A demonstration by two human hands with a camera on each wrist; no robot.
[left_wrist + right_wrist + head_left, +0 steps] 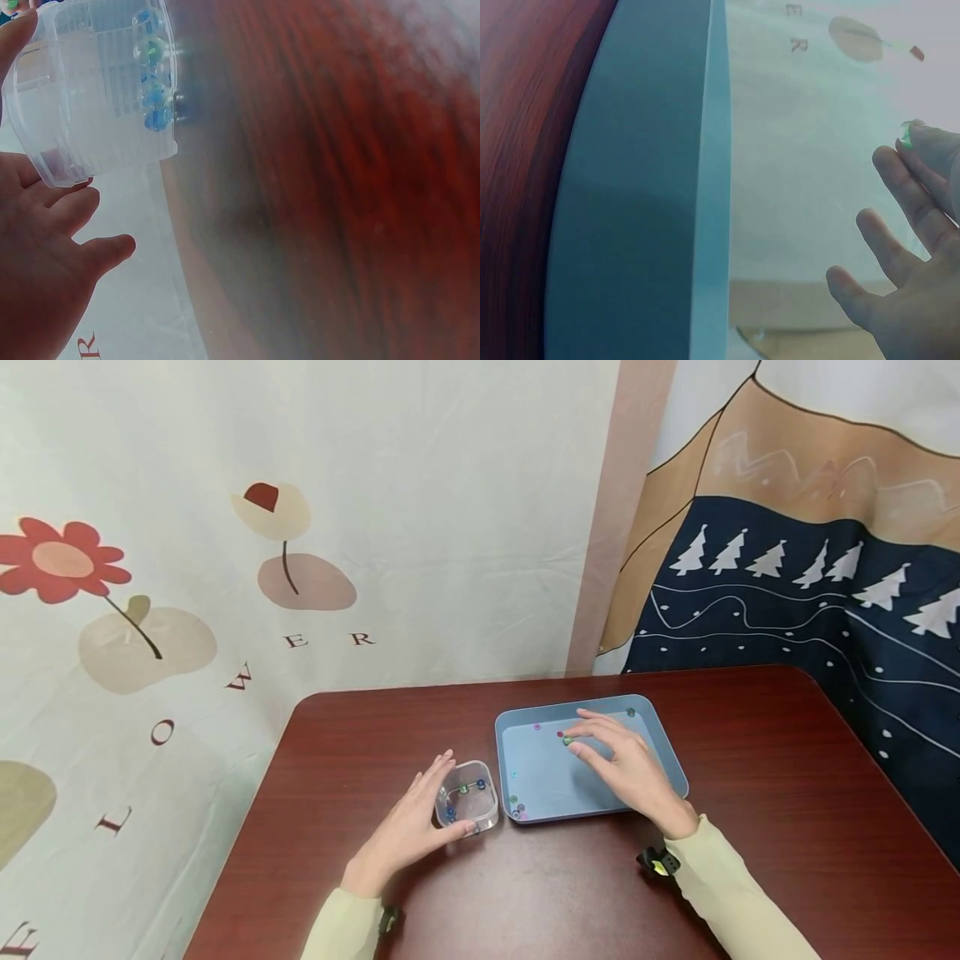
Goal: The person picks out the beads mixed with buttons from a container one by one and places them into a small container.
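Note:
My left hand holds a small clear plastic box by its sides, the thumb at the near side and the fingers along the far left. Inside the box lie several blue beads and a green one; they also show through its wall in the left wrist view. Over the blue tray, my right hand pinches a small green bead between thumb and index finger. The other right fingers are spread apart in the right wrist view.
In the tray lie several small beads: a pink one at the back, a dark one in the far right corner, and a cluster near the front left corner. The box stands just left of the tray on the dark red-brown table. A printed curtain hangs behind.

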